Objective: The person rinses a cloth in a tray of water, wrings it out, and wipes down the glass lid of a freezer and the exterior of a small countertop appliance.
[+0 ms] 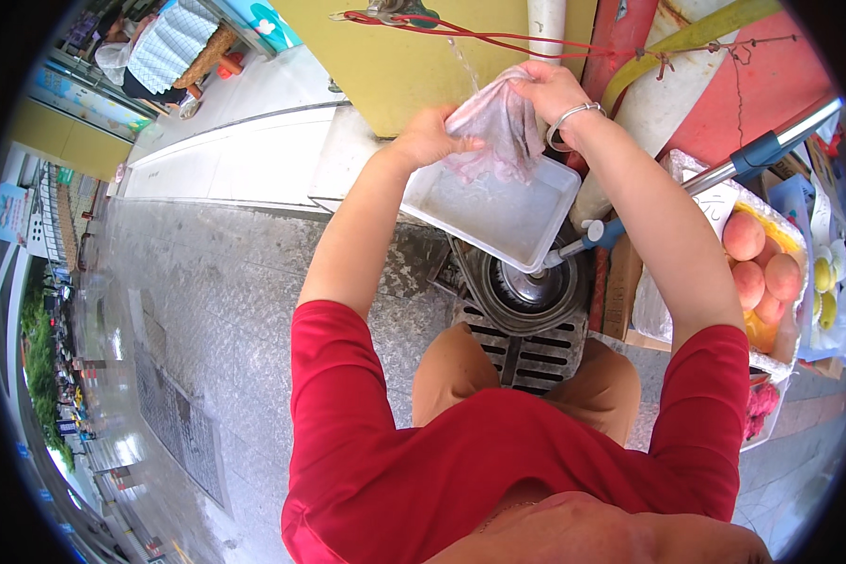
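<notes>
A wet, pale pink cloth hangs between my two hands above a white plastic tray. My left hand grips its left side, and the fingertips are partly covered by the fabric. At the cloth's upper right corner, my right hand pinches the fabric, with a silver bangle on that wrist. A thin stream of water falls from a tap at the top edge and lands at or just behind the cloth. Below the tray's near corner sits a round metal umbrella base.
A metal pole with blue joints slants across the right side. Beside it stands a foam box of peaches, with green fruit further right. Red cords stretch near my hands. A drain grate lies between my knees. A person sits far left.
</notes>
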Available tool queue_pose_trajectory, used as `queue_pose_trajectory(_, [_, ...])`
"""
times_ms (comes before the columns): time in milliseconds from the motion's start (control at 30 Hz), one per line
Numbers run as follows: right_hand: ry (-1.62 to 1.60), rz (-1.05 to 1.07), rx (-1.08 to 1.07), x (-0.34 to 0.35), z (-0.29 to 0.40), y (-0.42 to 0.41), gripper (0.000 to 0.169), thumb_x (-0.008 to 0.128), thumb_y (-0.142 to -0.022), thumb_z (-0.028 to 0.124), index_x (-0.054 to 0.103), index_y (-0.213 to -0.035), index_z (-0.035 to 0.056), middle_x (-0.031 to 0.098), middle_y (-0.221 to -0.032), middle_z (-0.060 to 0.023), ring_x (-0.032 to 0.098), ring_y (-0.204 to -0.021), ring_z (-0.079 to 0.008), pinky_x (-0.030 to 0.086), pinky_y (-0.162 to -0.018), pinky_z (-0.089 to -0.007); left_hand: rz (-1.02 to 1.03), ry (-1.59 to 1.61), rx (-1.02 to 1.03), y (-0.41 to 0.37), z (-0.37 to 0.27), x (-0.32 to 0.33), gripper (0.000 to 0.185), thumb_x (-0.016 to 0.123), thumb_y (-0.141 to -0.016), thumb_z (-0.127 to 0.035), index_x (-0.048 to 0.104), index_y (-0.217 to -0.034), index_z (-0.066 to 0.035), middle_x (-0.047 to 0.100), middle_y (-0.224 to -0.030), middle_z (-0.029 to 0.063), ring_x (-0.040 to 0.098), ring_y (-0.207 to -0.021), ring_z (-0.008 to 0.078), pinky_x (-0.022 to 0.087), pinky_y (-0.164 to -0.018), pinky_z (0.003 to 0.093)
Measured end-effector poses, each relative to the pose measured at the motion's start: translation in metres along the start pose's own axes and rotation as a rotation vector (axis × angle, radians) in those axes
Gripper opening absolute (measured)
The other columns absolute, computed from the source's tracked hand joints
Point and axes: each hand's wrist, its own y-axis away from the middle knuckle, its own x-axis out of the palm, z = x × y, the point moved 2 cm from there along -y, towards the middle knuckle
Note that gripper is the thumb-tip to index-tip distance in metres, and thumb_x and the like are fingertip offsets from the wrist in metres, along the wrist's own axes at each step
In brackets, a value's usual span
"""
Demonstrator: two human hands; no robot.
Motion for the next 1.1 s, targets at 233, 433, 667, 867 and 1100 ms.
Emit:
queue_pose_trajectory(233, [0.012, -0.174, -0.037, -0.019, 0.024, -0.006, 0.024, 0.063, -0.084, 0.019, 0.066, -0.103, 0.0043, 0.067, -0.095, -0.0050, 0.060, -0.089, -0.0156, 0.047, -0.078, -0.0323, -0.121, 0.821, -0.193, -0.002, 0.046, 0.017, 0.030, 0.051, -0.096, -0.028, 0.055, -0.117, -0.006, 0.060, -0.112, 0.0036, 0.054, -0.105, 0.0140, 0.042, -0.092, 0.0301])
queue_pose_trajectory(433, [-0.026, -0.140, -0.016, 0.002, 0.004, -0.021, 0.023, 0.063, -0.083, 0.020, 0.068, -0.098, 0.0021, 0.068, -0.090, -0.0055, 0.061, -0.082, -0.0156, 0.047, -0.075, -0.0313, -0.300, 1.026, -0.102, -0.020, 0.021, 0.033, 0.032, 0.045, -0.099, -0.029, 0.046, -0.123, -0.008, 0.056, -0.117, 0.0056, 0.054, -0.106, 0.0176, 0.045, -0.092, 0.0352])
queue_pose_trajectory(667, [-0.066, -0.046, -0.043, 0.025, -0.006, -0.024, 0.022, 0.064, -0.080, 0.020, 0.068, -0.090, 0.0006, 0.067, -0.081, -0.0053, 0.060, -0.073, -0.0144, 0.047, -0.069, -0.0306, -0.295, 1.327, -0.231, -0.034, 0.021, 0.043, 0.035, 0.036, -0.100, -0.030, 0.048, -0.118, -0.003, 0.059, -0.108, 0.0145, 0.059, -0.099, 0.0275, 0.049, -0.085, 0.0446])
queue_pose_trajectory(867, [0.626, -0.113, -0.239, 0.051, -0.023, -0.009, 0.030, 0.064, -0.079, 0.035, 0.067, -0.103, 0.0174, 0.068, -0.093, -0.0061, 0.059, -0.092, -0.0281, 0.042, -0.085, -0.0424, -0.185, 1.603, -0.256, -0.040, -0.006, 0.057, 0.042, 0.027, -0.100, -0.032, 0.049, -0.120, -0.002, 0.058, -0.115, 0.0168, 0.057, -0.104, 0.0329, 0.047, -0.089, 0.0496])
queue_pose_trajectory(1100, [0.713, -0.237, -0.209, 0.061, -0.019, -0.007, 0.020, 0.056, -0.082, 0.025, 0.065, -0.096, 0.0147, 0.067, -0.092, -0.0083, 0.056, -0.095, -0.0287, 0.036, -0.085, -0.0431, -0.363, 1.681, -0.200, -0.047, -0.009, 0.044, 0.038, 0.030, -0.100, -0.029, 0.050, -0.113, 0.000, 0.059, -0.107, 0.0172, 0.059, -0.094, 0.0309, 0.050, -0.082, 0.0472])
